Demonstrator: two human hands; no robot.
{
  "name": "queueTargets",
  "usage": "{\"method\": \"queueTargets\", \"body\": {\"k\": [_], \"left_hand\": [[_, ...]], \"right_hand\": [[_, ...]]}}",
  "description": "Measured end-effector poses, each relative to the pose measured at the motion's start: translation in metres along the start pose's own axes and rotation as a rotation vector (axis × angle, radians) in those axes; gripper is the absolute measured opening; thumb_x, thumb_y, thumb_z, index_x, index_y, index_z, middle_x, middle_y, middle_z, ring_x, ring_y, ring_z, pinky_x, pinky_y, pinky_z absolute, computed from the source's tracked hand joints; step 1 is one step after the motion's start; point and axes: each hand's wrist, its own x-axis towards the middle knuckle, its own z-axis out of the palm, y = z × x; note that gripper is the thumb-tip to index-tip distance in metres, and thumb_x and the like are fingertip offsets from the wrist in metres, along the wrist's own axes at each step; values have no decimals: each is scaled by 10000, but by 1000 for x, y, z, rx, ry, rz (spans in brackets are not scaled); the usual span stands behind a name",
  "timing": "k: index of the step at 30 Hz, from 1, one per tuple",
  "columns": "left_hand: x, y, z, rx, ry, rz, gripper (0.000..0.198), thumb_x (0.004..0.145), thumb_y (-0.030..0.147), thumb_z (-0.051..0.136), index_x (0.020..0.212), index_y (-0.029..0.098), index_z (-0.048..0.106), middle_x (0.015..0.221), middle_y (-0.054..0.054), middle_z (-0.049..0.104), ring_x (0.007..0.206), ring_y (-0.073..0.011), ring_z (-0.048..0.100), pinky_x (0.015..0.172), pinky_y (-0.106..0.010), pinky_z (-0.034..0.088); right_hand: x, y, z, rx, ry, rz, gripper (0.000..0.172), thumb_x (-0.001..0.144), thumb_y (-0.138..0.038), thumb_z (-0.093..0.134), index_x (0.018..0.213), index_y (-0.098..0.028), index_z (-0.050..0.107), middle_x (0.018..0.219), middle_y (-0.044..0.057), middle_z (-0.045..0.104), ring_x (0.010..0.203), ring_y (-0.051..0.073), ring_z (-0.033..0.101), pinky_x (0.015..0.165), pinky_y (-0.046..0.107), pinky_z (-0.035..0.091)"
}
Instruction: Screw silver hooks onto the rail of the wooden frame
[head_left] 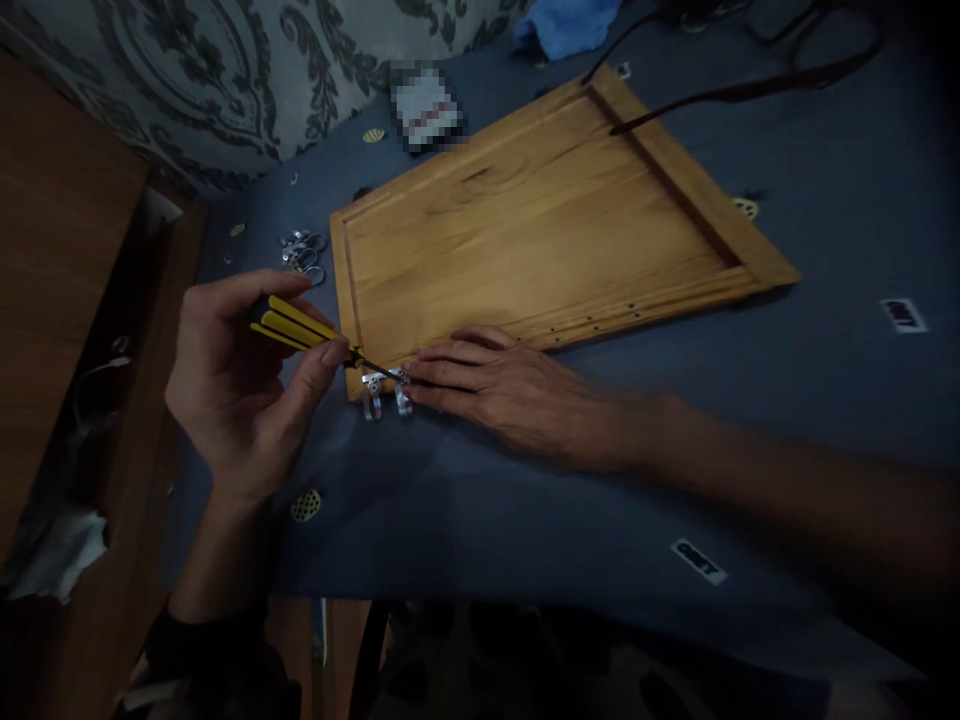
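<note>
So the cloth-covered desk (570,530) sat by a damask-patterned wall (187,70) with a framed wooden panel (510,220) lying on it, left grip (232,400) pinching a yellow-and-black screwdriver (304,325) at the corner's metal hook bracket (373,381), right grip (517,395) spread flat beside it.

I can't read the pixelated box (427,108) behind the wooden board (517,230) | blue cloth (568,26) beyond it, cropped above | right hand (517,395) hides some near edge | screwdriver (311,332) tip there: contact too tiny
</note>
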Motion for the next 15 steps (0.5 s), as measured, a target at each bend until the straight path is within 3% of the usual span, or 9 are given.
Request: {"method": "queueTargets", "body": {"k": [6,10,15], "left_hand": [[-2,1,1,-6,-8,-2,370,914,282,795,1275,332,729,1036,-25,647,807,-156,717,644,-325,609],[-3,-2,2,3,33,27,385,860,299,830,1238,321,757,1053,-15,672,792,-165,717,622,-342,581],[-2,-2,-2,53,34,29,419,816,288,872,1223,277,771,1071,-6,696,868,-172,735,760,-368,639]], "right_hand": [[3,-2,0,-11,5,10,421,1049,-150,429,1432,-164,603,1508,135,631,1410,267,534,1135,491,381],[4,-3,-1,-10,9,20,416,1059,-153,413,1423,-178,612,1501,122,640,1412,258,537,1129,478,391],[2,-2,0,-1,17,14,413,1063,-162,410,1425,-168,609,1507,122,634,1423,260,526,1140,486,385]]}}
